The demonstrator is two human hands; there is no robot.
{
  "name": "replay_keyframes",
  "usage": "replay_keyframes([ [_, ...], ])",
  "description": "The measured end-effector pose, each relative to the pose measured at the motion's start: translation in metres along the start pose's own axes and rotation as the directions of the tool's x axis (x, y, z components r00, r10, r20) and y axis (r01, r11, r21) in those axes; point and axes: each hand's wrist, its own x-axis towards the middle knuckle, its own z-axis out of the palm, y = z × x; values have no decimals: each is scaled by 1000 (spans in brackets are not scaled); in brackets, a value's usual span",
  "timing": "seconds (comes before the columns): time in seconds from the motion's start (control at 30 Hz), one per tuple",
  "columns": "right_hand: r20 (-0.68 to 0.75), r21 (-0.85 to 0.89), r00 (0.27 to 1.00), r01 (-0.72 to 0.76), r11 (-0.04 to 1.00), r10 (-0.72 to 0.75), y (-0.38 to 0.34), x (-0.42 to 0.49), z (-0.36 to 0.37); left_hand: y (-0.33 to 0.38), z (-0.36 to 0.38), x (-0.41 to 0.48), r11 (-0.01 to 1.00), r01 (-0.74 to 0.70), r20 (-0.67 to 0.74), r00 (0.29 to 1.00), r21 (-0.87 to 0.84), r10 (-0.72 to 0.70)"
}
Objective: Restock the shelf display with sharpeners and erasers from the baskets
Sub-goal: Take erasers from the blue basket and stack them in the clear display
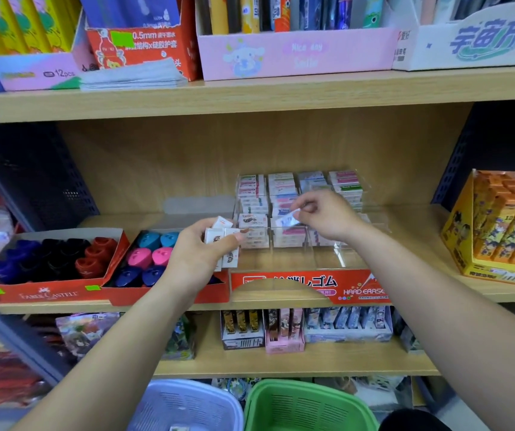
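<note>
Lowest in view: blue basket and green basket below shelves, insides only partly visible, remaining stock cannot tell

Left hand over front edge of middle shelf, fingers curled round small stack of white erasers, supply for next placements

Right hand further in, thumb and finger pinching single eraser above clear display tray

Tray: rear rows stacked high, front compartments bare; erasers seem partly done, much left

Sharpener boxes at left end of shelf look nearly full, probably finished
</note>
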Motion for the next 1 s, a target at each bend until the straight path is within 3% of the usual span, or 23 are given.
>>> replay_keyframes([
  [0.2,30,-267,997,81,960,-76,5,4,7,-6,-4,5,999,29,4,1000,-43,-29],
  [0.3,67,-314,995,86,945,-69,6,3,8,-7,-4,6,998,30,2,1000,-55,-30],
  [0.47,-107,-67,988,104,992,-111,-14,-26,9,-3,3,3,998,11,14,1000,-63,-10],
  [0.63,109,349,982,109,931,-156,-49,-76,25,0,15,1,995,-1,38,999,-103,5],
  [0.83,40,495,990,100,863,-137,-57,-83,41,6,22,-8,994,-32,62,997,-107,39],
  [1.0,96,532,981,91,842,-167,-55,-94,48,1,16,-17,1000,-1,75,997,-3,1],
])
